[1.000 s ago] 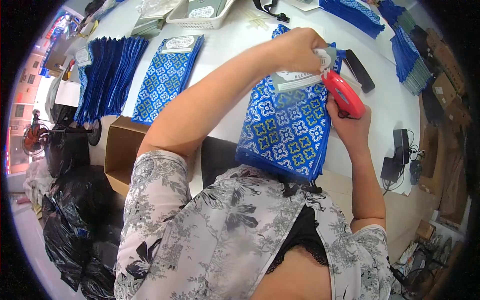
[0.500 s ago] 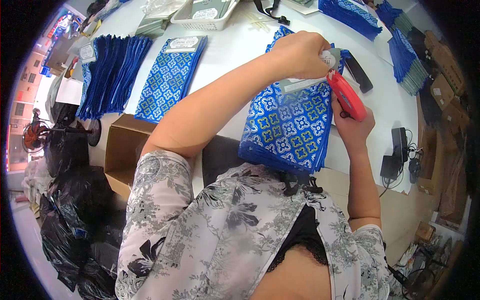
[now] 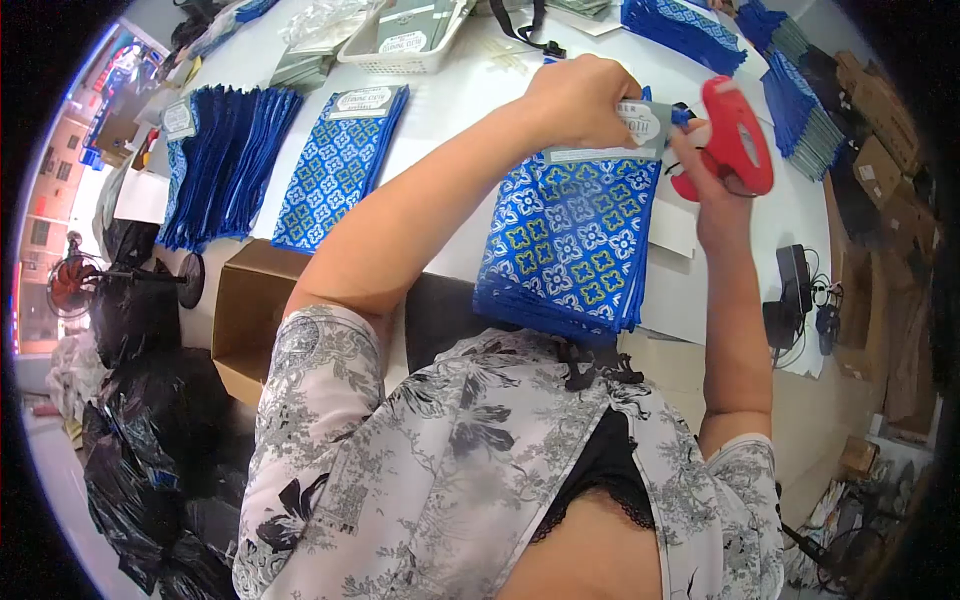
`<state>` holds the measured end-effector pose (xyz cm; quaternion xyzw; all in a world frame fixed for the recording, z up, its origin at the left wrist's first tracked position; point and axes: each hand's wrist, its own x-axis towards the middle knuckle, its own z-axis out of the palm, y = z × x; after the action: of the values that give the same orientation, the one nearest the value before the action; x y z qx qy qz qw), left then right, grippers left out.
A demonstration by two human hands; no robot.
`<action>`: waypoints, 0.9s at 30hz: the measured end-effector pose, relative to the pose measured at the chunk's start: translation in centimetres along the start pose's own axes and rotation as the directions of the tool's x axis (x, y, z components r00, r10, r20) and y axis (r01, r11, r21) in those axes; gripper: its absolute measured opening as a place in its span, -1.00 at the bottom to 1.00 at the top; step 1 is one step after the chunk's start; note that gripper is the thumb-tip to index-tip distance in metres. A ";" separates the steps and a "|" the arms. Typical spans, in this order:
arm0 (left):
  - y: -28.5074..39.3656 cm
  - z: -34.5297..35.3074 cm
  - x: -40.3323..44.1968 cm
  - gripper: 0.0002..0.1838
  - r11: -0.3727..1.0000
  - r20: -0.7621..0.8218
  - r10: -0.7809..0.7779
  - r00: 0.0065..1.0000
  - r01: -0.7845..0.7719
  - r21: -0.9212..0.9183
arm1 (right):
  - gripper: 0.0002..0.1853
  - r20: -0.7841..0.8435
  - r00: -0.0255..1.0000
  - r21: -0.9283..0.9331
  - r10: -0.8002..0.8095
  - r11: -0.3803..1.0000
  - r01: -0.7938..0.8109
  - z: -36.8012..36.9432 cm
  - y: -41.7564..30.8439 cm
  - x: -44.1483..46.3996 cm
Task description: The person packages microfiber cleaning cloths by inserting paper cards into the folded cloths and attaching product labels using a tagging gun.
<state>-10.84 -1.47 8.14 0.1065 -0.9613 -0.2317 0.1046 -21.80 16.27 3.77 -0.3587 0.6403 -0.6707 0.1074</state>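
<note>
A stack of blue patterned cleaning cloths (image 3: 565,235) lies in front of me, with a grey-green label card (image 3: 640,125) across the top end. My left hand (image 3: 590,100) is closed on the card at the upper edge of the top cloth, thumb and fingers pinching it. At the right side of the stack, my right hand (image 3: 708,180) holds a red hand stapler (image 3: 738,140), tilted upward. Its fingertips are close to the card's right corner and a small blue bit of cloth; whether they touch is unclear.
Further left stand a labelled cloth pile (image 3: 340,170) and a fanned row of cloths (image 3: 230,165). A white basket (image 3: 400,60) of label cards sits at the back. More cloth bundles (image 3: 685,30) lie back right, with a black power adapter (image 3: 792,280) near the right edge. An open cardboard box (image 3: 255,310) is below left.
The red stapler has moved away from the label card, up and to the right, and turned over in my right hand. My left hand has shifted slightly left, still on the card.
</note>
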 end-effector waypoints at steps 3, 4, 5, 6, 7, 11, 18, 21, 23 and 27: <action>-0.8 0.4 -0.5 -0.52 0.999 -0.064 0.009 0.998 -0.011 -0.037 | -0.68 -0.083 0.996 0.142 0.017 0.990 -0.005 2.0 0.7 -0.2; -1.5 0.5 -0.8 -0.52 0.999 -0.066 0.001 0.998 -0.003 -0.034 | -0.69 -0.093 0.996 0.106 -0.004 0.994 0.014 1.8 1.0 0.2; -2.7 0.5 -1.2 -0.50 0.987 -0.083 0.046 0.996 -0.057 -0.147 | -0.70 -0.104 0.994 0.070 -0.025 0.997 0.032 1.6 1.2 0.5; -3.5 0.4 -1.6 -0.48 0.959 -0.103 0.091 0.991 -0.115 -0.258 | -0.70 -0.103 0.994 0.074 -0.023 0.997 0.031 1.5 1.4 0.6; -4.2 -0.1 -2.0 -0.50 0.952 -0.044 0.053 0.998 -0.064 -0.299 | -0.70 -0.106 0.994 0.093 -0.027 0.995 0.037 1.2 1.5 0.7; -5.9 1.2 -4.2 -0.60 0.702 0.114 -0.155 0.981 0.191 -0.686 | -0.71 -0.135 0.991 0.127 0.017 0.992 0.001 0.6 1.8 0.8; -5.2 4.4 -5.8 -0.67 0.380 0.002 -0.294 0.956 0.119 -0.917 | -0.81 -0.198 0.979 -0.020 0.049 0.998 -0.054 0.5 1.7 1.4; -5.6 5.3 -5.7 -0.70 0.397 -0.132 -0.318 0.939 0.006 -0.918 | -0.83 -0.265 0.936 -0.310 -0.232 0.940 0.145 0.1 -0.9 1.3; -6.5 6.6 -5.5 -0.76 0.447 -0.207 -0.374 0.904 -0.020 -0.895 | -0.81 -0.188 0.937 -0.308 -0.296 0.923 0.230 0.3 -2.7 0.0; -5.1 6.2 -6.0 -0.73 0.436 -0.232 -0.371 0.899 -0.052 -0.899 | -0.75 0.155 0.974 -0.265 -0.163 0.943 0.200 2.2 -3.6 -3.0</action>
<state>-5.86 -1.77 -0.54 0.1728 -0.6384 -0.6812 0.3139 -17.12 16.90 5.88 -0.4712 0.6841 -0.5556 0.0350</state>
